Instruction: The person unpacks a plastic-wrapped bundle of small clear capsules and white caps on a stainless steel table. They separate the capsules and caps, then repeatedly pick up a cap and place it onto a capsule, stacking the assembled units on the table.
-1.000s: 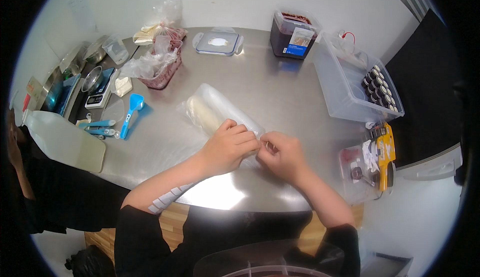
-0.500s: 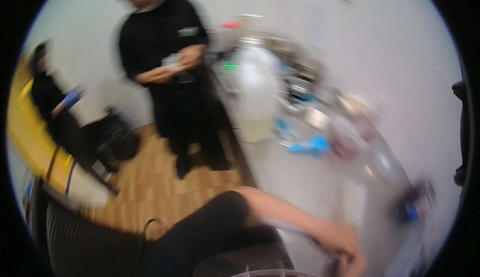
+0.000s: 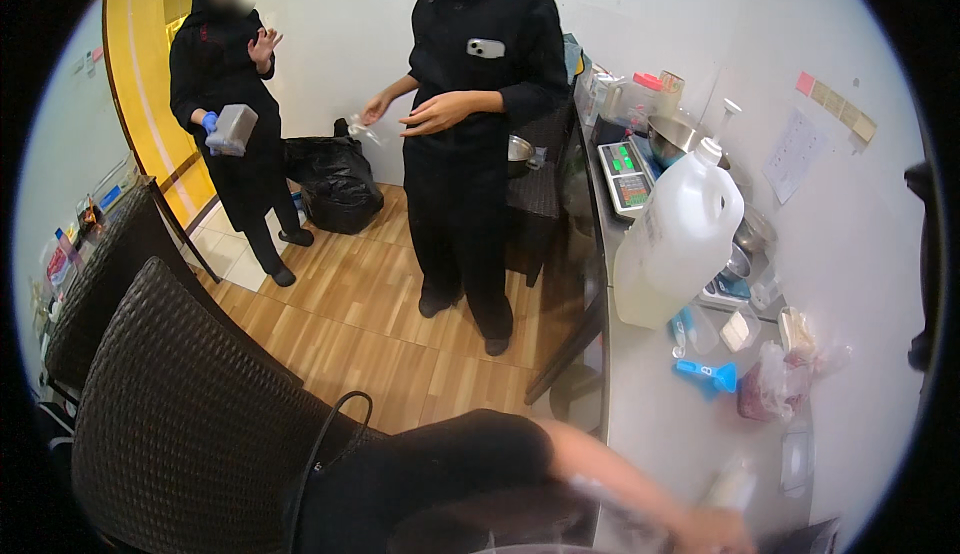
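My left arm, in a black sleeve, reaches over the grey table (image 3: pixel 650 404) at the lower right. My left hand (image 3: pixel 712 531) is smeared by motion at the bottom edge, so its fingers and anything in them cannot be made out. Just beyond it lies a blurred whitish object (image 3: pixel 735 486); whether the hand touches it is unclear. Farther up the table are a light-blue funnel-like plastic piece (image 3: pixel 708 375) and a clear bag with something dark pink inside (image 3: pixel 770 382). My right hand is out of view. A clear plastic rim (image 3: pixel 540 548) shows at the bottom.
A big translucent jug with a pump (image 3: pixel 672 244) stands on the table, with a digital scale (image 3: pixel 628 179) and metal bowls (image 3: pixel 677 136) behind. Two people in black stand beyond; one holds a grey block-shaped item (image 3: pixel 233 128). Woven chairs (image 3: pixel 190 424) occupy the left. A black bag (image 3: pixel 335 182) sits by the wall.
The view has shifted and sharpened, bringing the people and jug farther right. The nearer person's hands have parted. The person by the doorway has lifted one hand. My left hand sits against the bottom edge.
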Available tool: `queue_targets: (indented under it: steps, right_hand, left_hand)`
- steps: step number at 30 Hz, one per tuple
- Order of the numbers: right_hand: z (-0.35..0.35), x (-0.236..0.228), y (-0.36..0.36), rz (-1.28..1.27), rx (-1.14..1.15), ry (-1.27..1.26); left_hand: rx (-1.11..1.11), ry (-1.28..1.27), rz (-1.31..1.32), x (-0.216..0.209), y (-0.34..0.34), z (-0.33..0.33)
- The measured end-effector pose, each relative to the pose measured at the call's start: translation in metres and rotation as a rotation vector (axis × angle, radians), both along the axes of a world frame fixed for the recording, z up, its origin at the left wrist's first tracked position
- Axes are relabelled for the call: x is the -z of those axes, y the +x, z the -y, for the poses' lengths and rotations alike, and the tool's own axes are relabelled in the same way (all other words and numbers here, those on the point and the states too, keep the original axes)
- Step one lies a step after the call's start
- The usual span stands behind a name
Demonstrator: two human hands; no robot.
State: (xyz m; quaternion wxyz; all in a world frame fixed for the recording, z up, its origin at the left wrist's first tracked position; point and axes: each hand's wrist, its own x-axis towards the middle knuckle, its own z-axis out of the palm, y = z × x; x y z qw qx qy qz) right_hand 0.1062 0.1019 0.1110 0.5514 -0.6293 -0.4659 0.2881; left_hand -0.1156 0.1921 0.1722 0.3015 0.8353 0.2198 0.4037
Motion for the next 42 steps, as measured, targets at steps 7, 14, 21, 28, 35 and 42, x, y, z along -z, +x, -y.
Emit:
queue_targets:
  steps: [7,14,21,28,35,42]
  right_hand:
    - [0.005,-0.017,-0.011,0.019,-0.055,0.021]
    - [0.004,-0.022,-0.02,-0.081,-0.043,0.02]
    - [0.02,-0.035,-0.035,-0.099,-0.105,-0.036]
    - [0.02,-0.017,-0.019,0.29,-0.277,0.065]
    - [0.02,-0.018,-0.031,0.217,-0.195,0.243]
    - [0.02,-0.029,-0.035,0.32,-0.252,0.394]
  left_hand:
    - [-0.405,0.218,0.643,-0.108,-0.158,0.055]
    - [-0.482,0.393,0.738,-0.119,-0.209,0.106]
    - [-0.034,0.46,0.103,0.024,0.0,0.013]
    - [-0.364,0.227,-0.249,0.111,0.089,0.017]
    - [-0.277,0.382,-0.141,0.107,0.074,0.026]
    - [-0.344,0.334,0.177,0.093,0.069,0.039]
